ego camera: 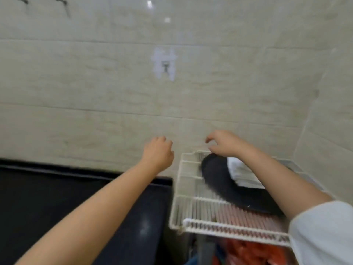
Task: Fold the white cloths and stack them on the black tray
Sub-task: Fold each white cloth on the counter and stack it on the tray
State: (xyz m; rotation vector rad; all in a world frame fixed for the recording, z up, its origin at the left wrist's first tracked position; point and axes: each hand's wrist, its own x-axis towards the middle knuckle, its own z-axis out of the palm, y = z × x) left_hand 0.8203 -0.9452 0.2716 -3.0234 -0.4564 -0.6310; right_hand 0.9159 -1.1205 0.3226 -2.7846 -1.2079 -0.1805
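One black tray (219, 180) sits in a white wire rack (193, 211) at the lower right, and on the tray lies a folded pile of white cloths (240, 173), partly hidden by the right forearm that crosses over it. Just beyond the tray's far rim the right hand (225, 143) hovers, palm down, fingers loosely bent and spread with nothing between them; the cloths lie just behind and below its wrist, not touching the fingers. To that hand's left, a little apart and over the edge of a dark counter (57, 197), the left hand (158, 152) is held up with its back to the camera and its fingers curled inward; no object shows in it, though the fingertips are hidden and blurred. Both forearms are bare, and a pale sleeve (322, 234) covers the right upper arm. Past both hands stands a beige tiled wall (95, 83) bearing a small hook on a white patch (165, 64). Below the rack something red-orange (254, 251) shows, too blurred to tell.
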